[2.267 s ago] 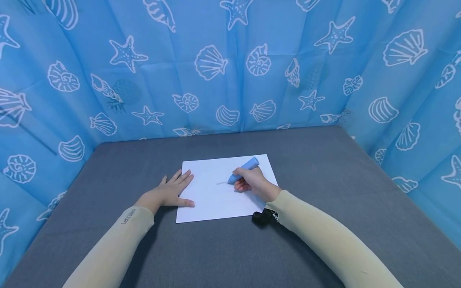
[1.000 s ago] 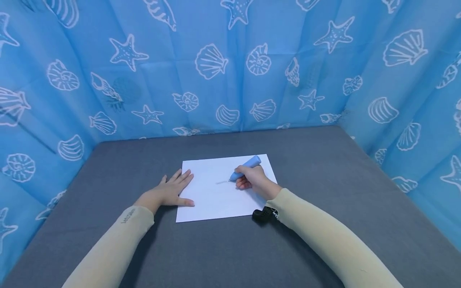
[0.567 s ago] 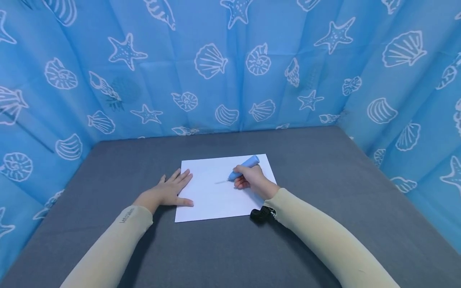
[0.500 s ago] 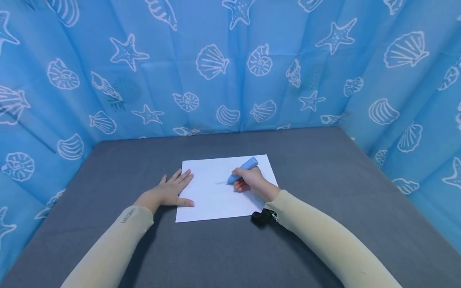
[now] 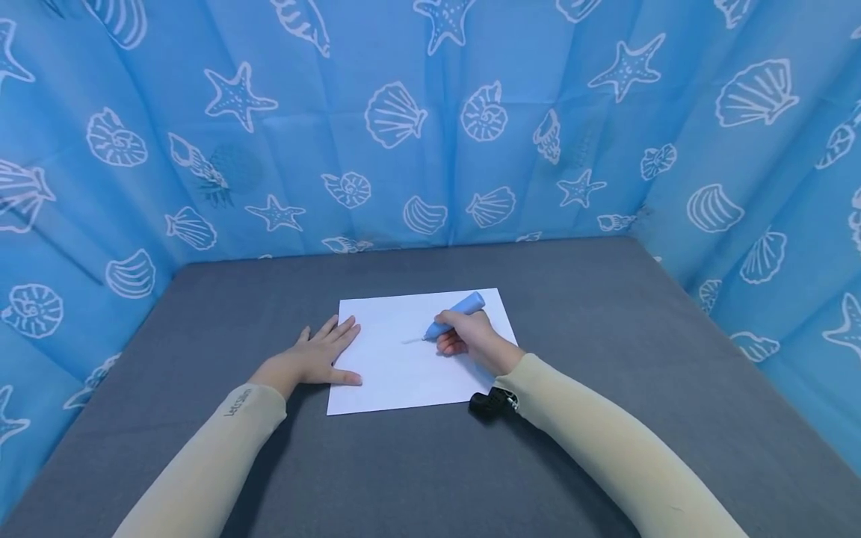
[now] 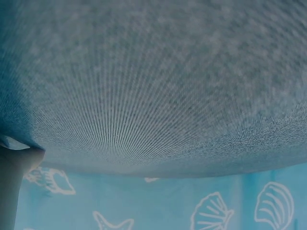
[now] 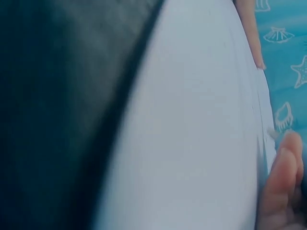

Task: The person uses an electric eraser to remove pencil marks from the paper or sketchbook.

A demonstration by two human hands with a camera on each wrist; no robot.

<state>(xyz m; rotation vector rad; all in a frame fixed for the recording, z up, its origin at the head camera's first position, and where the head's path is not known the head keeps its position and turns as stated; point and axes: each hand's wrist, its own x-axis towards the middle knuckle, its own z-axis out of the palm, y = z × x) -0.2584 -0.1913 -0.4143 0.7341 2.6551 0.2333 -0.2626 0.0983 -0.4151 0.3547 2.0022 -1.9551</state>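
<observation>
A white sheet of paper (image 5: 397,385) lies on the grey cloth. My left hand (image 5: 312,360) rests flat with spread fingers on its left edge. Over the sheet's right part, my right hand (image 5: 474,338) grips a thick blue pen (image 5: 468,302) near its narrow tip. The pen slants up to the right, its tip at the right end of a short, faint line (image 5: 412,341). In the right wrist view the curled fingers (image 7: 280,179) show at the lower right, the pen mostly hidden. The left wrist view catches only a dark sliver of the left hand (image 6: 19,165).
Grey cloth (image 5: 403,478) covers the table around the sheet. Behind and at both sides hangs a blue curtain (image 5: 296,172) with white shells and starfish. A black wrist device (image 5: 487,405) sits under my right wrist, by the paper's lower right corner.
The right hand and pen shift slightly up and down near the right end of the faint line. My left hand stays in place on the paper.
</observation>
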